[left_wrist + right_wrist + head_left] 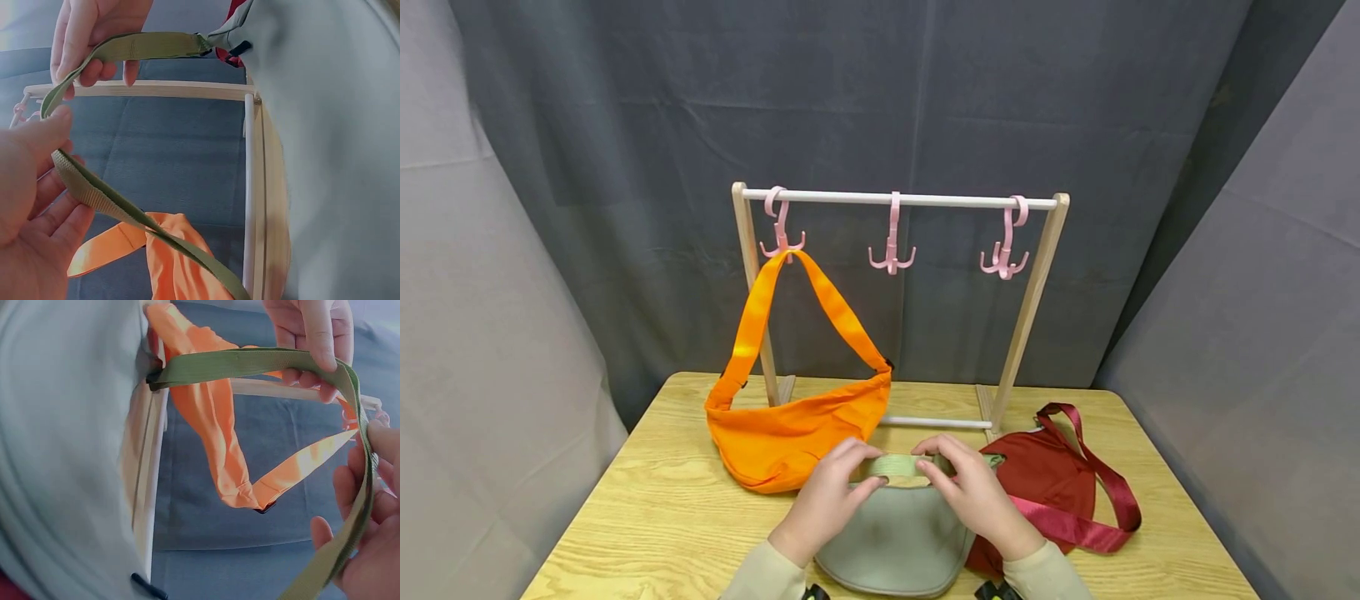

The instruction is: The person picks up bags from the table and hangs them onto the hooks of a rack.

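A grey-green shoulder bag (895, 537) is at the front of the table, its green webbing strap (897, 465) raised above it. My left hand (832, 493) pinches the strap between thumb and fingers on the left. On the right, my right hand (972, 493) pinches the same strap, a short stretch of webbing showing between the two hands. Seen from the left wrist, the strap (153, 47) bends in a loop through both hands, with the bag body (334, 156) on the right. In the right wrist view the strap (244, 364) runs from a dark fitting at the bag.
Behind stands a rack with a white rail (842, 197) and wooden posts. An orange bag (805, 437) hangs by its strap from the left pink hook (782, 233); the middle hook (892, 246) and right hook (1006, 250) hold nothing. A dark red bag (1045, 475) lies at right.
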Demonstrator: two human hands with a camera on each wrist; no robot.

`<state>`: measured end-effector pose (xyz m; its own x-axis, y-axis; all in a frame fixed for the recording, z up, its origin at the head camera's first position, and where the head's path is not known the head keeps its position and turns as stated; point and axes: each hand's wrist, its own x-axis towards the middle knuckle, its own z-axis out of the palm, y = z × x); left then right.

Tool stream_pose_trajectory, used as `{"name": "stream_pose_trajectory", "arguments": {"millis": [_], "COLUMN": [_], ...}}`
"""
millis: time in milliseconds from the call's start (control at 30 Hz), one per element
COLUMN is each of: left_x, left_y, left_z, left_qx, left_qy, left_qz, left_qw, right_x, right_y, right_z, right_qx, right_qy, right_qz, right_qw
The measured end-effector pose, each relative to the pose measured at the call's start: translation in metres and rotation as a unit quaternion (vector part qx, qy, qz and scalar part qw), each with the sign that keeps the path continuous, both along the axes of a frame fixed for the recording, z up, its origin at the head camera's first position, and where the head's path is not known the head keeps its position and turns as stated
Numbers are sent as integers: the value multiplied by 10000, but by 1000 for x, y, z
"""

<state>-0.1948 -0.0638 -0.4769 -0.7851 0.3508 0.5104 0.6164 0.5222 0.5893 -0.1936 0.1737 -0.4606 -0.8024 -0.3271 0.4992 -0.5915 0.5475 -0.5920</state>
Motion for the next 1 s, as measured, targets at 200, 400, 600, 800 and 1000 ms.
{"name": "stream_pose_trajectory", "arguments": {"millis": [200, 400, 600, 800, 1000], "left_x": [2, 5, 8, 10, 12], "left_y": [0, 0, 1, 2, 3], "left_z": [4, 8, 12, 15, 18], "left_qx": [139, 223, 207, 177, 139], "left_qy": [121, -5, -18, -74, -58], "left_qz": [54, 69, 72, 85, 116], "left_qw": [9998, 9997, 9998, 9998, 9998], "right_x": [1, 3, 6, 7, 9], "right_y": [-2, -2, 0, 2, 4], "right_z": [3, 7, 10, 12, 14], "right_qx": [-76, -140, -120, -14, 142], "right_qy": [258, 400, 432, 298, 217], "right_qz": [-13, 166, 224, 236, 312], "right_qw": [9996, 9990, 9987, 9993, 9992]}}
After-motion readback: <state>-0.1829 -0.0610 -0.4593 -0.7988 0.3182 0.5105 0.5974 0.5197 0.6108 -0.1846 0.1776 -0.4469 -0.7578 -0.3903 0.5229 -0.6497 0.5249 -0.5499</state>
